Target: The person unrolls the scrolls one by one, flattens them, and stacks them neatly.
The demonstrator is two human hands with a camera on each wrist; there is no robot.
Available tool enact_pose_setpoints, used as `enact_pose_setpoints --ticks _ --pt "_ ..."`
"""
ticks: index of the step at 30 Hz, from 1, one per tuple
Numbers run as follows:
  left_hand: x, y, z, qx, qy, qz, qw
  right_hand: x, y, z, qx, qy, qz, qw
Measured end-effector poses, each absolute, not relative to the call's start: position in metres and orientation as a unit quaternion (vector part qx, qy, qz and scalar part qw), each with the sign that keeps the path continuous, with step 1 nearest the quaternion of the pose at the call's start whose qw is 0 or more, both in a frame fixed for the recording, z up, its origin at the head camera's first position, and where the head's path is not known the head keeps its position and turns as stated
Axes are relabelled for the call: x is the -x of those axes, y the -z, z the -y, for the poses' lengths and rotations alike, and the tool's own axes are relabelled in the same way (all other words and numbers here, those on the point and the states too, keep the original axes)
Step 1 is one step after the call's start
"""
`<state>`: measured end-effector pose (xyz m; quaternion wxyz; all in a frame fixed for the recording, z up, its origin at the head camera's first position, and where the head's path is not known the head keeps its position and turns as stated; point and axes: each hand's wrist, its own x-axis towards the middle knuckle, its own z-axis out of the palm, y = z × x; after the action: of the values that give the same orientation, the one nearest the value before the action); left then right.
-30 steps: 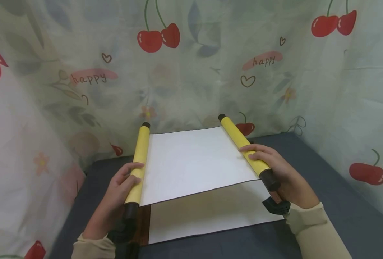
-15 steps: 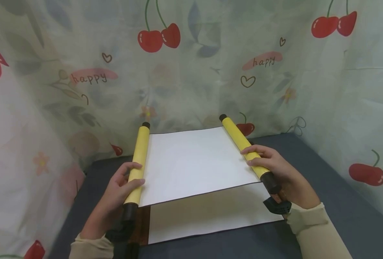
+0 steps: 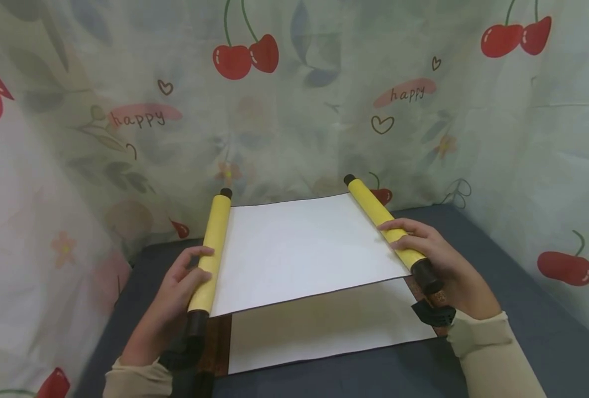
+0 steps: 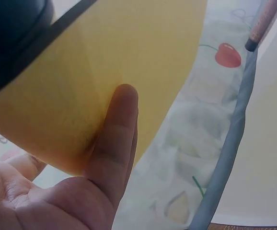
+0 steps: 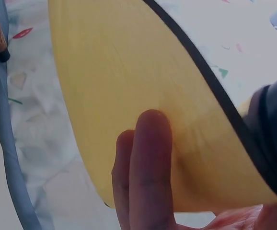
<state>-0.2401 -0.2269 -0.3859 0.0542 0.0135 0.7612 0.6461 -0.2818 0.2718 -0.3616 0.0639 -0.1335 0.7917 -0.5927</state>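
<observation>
A partly unrolled scroll hangs above the table, its white sheet (image 3: 299, 249) stretched between two yellow rolls with black ends. My left hand (image 3: 175, 287) grips the left roll (image 3: 217, 221) near its lower end, thumb on the near face. The right roll (image 3: 366, 202) slants, and my right hand (image 3: 438, 257) holds its lower part. In the left wrist view, a finger (image 4: 112, 139) presses along the yellow backing (image 4: 143, 57). In the right wrist view, two fingers (image 5: 150, 163) lie against the yellow backing (image 5: 100, 86). The palms are partly hidden behind the rolls.
Below the held scroll, a second white sheet (image 3: 319, 337) lies on the dark grey table (image 3: 339, 381). Brown rolls flank it, the left roll (image 3: 218, 348) partly covered. A cherry-printed curtain (image 3: 294, 121) stands behind and at both sides.
My right hand and the right roll have shifted a little to the right. The left hand and roll have edged slightly left, so the white sheet spans a bit wider.
</observation>
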Motion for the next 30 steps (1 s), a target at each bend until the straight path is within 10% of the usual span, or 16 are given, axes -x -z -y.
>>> enact_pose_setpoints --ticks 30 --pt "0.24 0.384 0.242 -0.029 -0.636 -0.77 0.035 0.283 0.355 -0.29 0.154 0.562 -0.812 0.04"
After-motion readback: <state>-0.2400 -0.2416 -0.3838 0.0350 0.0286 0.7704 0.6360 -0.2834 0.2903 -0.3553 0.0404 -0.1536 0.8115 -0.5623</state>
